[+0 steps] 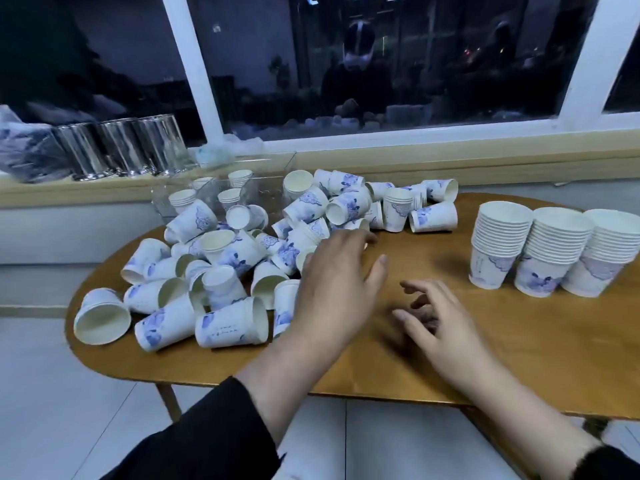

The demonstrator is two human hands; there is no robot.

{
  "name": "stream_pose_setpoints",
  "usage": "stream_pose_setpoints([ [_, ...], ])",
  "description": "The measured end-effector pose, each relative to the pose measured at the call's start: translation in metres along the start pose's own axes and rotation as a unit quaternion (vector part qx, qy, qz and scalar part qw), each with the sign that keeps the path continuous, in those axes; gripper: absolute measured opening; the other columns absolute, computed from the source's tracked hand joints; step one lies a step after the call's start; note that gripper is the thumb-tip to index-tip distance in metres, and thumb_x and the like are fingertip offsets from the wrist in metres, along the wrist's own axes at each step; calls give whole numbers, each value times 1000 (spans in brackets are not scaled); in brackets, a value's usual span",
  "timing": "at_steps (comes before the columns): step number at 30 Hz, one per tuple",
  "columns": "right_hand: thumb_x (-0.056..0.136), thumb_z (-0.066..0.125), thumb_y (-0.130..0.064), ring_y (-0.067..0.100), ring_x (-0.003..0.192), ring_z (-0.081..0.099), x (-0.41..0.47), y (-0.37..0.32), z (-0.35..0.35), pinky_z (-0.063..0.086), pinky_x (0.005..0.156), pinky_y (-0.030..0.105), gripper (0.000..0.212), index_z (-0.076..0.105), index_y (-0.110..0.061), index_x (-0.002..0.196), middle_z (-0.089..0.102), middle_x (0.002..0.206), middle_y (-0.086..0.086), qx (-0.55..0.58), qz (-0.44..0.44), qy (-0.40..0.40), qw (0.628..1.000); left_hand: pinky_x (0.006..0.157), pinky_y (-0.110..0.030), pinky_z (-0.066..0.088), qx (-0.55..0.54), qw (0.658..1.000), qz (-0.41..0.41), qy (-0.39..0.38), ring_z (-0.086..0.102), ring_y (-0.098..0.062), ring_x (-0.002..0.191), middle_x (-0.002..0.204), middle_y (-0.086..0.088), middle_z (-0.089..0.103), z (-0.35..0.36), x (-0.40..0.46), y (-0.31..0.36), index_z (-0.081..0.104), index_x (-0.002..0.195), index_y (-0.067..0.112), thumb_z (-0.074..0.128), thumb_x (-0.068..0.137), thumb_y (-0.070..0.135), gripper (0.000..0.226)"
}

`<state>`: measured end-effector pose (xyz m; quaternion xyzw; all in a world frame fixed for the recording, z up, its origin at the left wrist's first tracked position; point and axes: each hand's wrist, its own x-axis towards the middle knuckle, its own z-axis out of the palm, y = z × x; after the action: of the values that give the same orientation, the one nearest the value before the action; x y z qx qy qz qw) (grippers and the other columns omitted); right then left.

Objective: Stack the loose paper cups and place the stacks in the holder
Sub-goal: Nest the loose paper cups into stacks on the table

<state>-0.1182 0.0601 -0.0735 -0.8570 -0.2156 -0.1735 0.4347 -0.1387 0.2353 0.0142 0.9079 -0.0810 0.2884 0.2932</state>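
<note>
Paper cups, white with blue printed patterns [221,261], lay tumbled in a loose pile on the oval wooden table [450,358], most on their sides with mouths pointing every way, a few short nested runs among them. To the right of that pile, well apart from it, three neat upright stacks of the same cups [550,251] stood side by side, touching one another. Behind the pile, at the table's far edge, sat a clear plastic box [221,181] with some short stacks visible through its walls; I took this for the holder, though its edges were hard to trace.

The left hand [332,292] reached over the pile's right margin, fingers extended and relaxed, gripping nothing that could be seen; whether its fingertips touched a cup was hidden. The right hand [436,323] hovered just right of it above bare wood, fingers spread and loosely bent, empty.

The step in hand looked like picking the next loose cup. Doing it well would mean taking the nearest cups first from the pile's edge, turning each mouth-up, and seating it squarely into a base held by the other hand. Existing nested runs should be joined whole rather than separated. Squeezing the thin walls would likely oval the rims and make nesting jam.
</note>
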Motion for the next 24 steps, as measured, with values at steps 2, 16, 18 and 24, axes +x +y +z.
stream_pose_setpoints([
  [2,91,61,-42,-1,108,53,9,-15,29,51,94,36,49,43,-39,136,45,124,-26,8,-2,-24,1000,90,-46,48,75,997,-16,20,61,-25,104,111,1,64,-32,-10,-27,63,114,23,55,91,43,32],
  [16,97,57,-29,7,145,25,56,-36,88,24,112,22,32,50,-21,127,19,163,-6,-25,-20,-18,999,93,-45,36,308,936,-83,-149,61,-28,108,109,-2,69,-39,-25,-76,52,122,25,44,89,70,56],
  [18,97,58,-29,8,144,28,56,-34,88,24,108,18,20,50,-24,115,24,161,-7,-28,-17,-13,999,98,-48,32,316,932,-82,-160,61,-27,108,106,-2,70,-36,-23,-76,52,118,26,48,87,70,55],
  [24,96,59,-17,22,131,46,54,-32,83,30,98,16,12,54,-12,105,47,142,7,3,4,59,998,102,-50,30,314,934,-49,-163,63,-32,100,93,-5,71,-20,-19,-67,46,118,24,57,78,67,59],
])
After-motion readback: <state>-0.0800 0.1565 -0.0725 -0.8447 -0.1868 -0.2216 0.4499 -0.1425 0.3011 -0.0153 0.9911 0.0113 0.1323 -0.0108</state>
